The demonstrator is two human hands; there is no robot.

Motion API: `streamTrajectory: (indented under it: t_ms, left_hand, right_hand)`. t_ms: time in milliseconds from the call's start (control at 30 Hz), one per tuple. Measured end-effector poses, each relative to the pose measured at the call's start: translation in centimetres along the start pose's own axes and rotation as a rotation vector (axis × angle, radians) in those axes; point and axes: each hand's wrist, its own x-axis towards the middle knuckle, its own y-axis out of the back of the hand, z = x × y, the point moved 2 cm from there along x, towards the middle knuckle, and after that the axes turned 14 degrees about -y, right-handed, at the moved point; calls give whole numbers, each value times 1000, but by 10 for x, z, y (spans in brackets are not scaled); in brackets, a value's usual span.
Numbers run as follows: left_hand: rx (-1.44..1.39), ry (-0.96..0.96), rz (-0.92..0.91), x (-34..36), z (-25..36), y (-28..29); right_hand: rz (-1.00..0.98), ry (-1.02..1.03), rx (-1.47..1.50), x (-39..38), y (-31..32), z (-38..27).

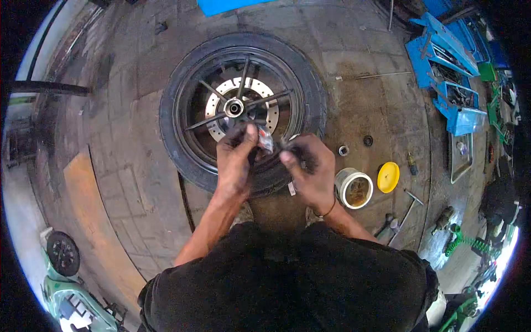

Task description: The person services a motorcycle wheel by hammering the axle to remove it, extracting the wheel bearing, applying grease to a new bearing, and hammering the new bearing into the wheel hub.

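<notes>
Over the near half of the wheel (234,108), both hands are working close together. The left hand (235,157) is grasping a small silver-and-red packet (266,139) between thumb and fingers, and that packet is hanging above the rim, just inside the near stretch of the black tire (318,99). The right hand (313,166) is hovering beside it, thumb and fingers curling together; blur is hiding the tips, so whether they're pinching anything, I cannot tell.

Room to move? On the left, floor (133,116) is stretching from the tire's outer edge to a brown board (89,188). The right is running tighter: a white tub (342,188) is standing just beside the right hand, a yellow lid (388,177) is lying next to it, and a metal ring (343,150) and a dark ring (368,140) are lying beyond. Farther off, a blue toolbox (467,119) is bounding that side.

Now the markings: the packet is showing red and pale print, too blurred for reading.
</notes>
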Motion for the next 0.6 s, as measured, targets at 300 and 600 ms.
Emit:
streamTrajectory:
  t_ms: [300,600]
  left_hand:
    - [282,-141,-340,-15,0,-13]
    - [471,-121,-391,-17,6,-20]
  right_hand:
    - [125,-93,-73,5,27,-7]
    - [61,108,-220,7,16,-4]
